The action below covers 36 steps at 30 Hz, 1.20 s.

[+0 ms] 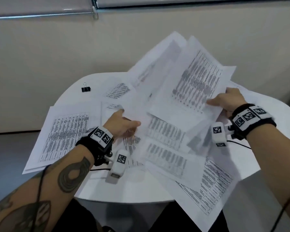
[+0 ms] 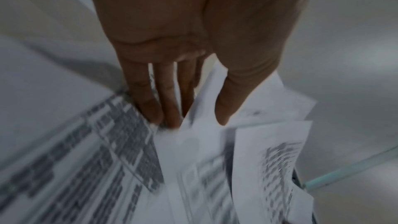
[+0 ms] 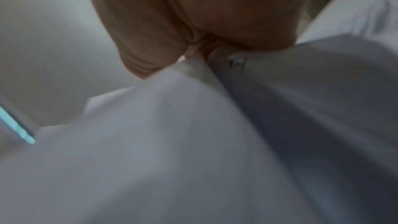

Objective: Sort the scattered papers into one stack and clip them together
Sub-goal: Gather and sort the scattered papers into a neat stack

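Gathering loose sheets, clip not yet touched

We hold a fanned bundle of papers point(image 1: 182, 91) off the round table point(image 1: 70, 97): our right hand point(image 1: 228, 101) pinches its right edge, thumb on top, while our left hand point(image 1: 122, 124) has straight fingers point(image 2: 150, 101) slid under one sheet with the thumb over it. More sheets lie flat on the table, one large page point(image 1: 64, 133) at the left, and the binder clip point(image 1: 86, 88) sits apart at the far left rim. We judge the next move is collecting the flat sheets, then squaring the edges. Both wrist views are blurred; our right fingers under the paper are hidden, and the sheet count is unclear.
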Available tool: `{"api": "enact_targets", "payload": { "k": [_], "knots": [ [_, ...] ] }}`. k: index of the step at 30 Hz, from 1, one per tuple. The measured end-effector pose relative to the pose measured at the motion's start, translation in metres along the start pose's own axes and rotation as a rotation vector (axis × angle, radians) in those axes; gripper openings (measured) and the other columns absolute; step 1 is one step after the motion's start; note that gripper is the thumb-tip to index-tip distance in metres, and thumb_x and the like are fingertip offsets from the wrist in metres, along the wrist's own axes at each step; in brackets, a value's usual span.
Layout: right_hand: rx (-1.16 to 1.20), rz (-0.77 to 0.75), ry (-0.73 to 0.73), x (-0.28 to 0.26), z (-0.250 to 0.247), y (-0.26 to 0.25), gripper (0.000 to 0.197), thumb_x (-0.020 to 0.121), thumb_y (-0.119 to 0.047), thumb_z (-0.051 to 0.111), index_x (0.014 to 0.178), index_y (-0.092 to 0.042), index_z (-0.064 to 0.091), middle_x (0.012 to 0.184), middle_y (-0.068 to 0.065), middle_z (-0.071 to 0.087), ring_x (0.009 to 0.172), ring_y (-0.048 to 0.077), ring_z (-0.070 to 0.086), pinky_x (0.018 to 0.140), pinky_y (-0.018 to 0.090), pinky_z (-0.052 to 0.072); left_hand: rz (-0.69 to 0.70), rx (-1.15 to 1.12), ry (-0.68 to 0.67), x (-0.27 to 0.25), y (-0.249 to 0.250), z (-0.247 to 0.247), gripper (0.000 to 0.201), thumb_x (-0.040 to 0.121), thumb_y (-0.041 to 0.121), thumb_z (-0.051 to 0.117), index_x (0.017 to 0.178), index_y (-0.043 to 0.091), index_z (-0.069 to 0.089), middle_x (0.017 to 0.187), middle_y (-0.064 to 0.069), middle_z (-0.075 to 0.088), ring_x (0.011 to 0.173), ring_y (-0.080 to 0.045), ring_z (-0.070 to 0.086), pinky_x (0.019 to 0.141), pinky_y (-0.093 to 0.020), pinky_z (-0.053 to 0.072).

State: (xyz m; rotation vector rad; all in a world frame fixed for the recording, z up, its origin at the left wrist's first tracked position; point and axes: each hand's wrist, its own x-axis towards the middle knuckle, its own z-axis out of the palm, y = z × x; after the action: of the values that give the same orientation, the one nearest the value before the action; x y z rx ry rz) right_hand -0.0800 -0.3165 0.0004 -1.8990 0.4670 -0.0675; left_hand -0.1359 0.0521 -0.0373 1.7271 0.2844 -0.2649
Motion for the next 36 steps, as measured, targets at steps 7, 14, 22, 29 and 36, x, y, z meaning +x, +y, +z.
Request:
{"api": "enact_targets", "payload": {
  "k": [7,14,22,29,36],
  "knots": [
    [-0.460,-0.124,-0.051,0.007,-0.018,0.015,0.048,0.085,0.005,0.070,0.130,-0.010,0.058,0.112,0.014,0.070,0.082,0.027,0.068,0.068,0.032,0.053,-0.014,0.064,0.050,0.005,-0.008,-0.006,0.086,0.074,0.018,0.092,0.141,0.007,0.040,0.117,-0.014,0.067,0.097,-0.025,0.066,0.096,-0.043,0.058],
    [0.004,-0.236,0.153,-0.001,-0.046,-0.020,0.029,0.078,-0.014,0.088,0.095,0.002,0.071,0.082,0.007,0.067,0.059,0.013,0.068,0.054,0.022,0.055,0.262,0.410,0.087,-0.002,0.034,-0.003,0.106,0.072,0.049,0.088,0.153,0.016,0.029,0.155,-0.005,0.041,0.135,-0.025,0.049,0.113,-0.044,0.043],
    [0.220,-0.585,0.123,-0.048,-0.053,-0.111,0.026,0.077,0.001,0.078,0.091,0.019,0.066,0.067,0.019,0.062,0.048,0.026,0.058,0.047,0.045,0.054,0.504,0.146,0.220,0.001,0.155,-0.016,0.123,0.043,0.064,0.099,0.142,0.013,0.046,0.135,-0.001,0.065,0.121,-0.019,0.065,0.105,-0.045,0.053],
    [0.260,-0.754,0.187,-0.056,-0.023,-0.117,0.021,0.079,-0.013,0.080,0.097,-0.014,0.069,0.092,-0.004,0.071,0.075,0.000,0.068,0.069,0.022,0.056,0.580,0.222,0.396,-0.004,0.136,0.008,0.040,0.080,0.029,0.088,0.097,0.014,0.055,0.093,0.008,0.059,0.078,-0.004,0.057,0.063,-0.001,0.043],
    [0.072,-0.520,0.161,-0.062,0.022,-0.080,0.044,0.091,-0.029,0.079,0.124,-0.011,0.056,0.097,-0.017,0.053,0.103,0.011,0.055,0.096,0.028,0.049,0.505,0.157,0.527,0.004,0.079,0.028,0.029,0.084,0.026,0.082,0.103,0.006,0.070,0.099,-0.005,0.071,0.091,-0.022,0.068,0.081,-0.023,0.050]
  ]
}}
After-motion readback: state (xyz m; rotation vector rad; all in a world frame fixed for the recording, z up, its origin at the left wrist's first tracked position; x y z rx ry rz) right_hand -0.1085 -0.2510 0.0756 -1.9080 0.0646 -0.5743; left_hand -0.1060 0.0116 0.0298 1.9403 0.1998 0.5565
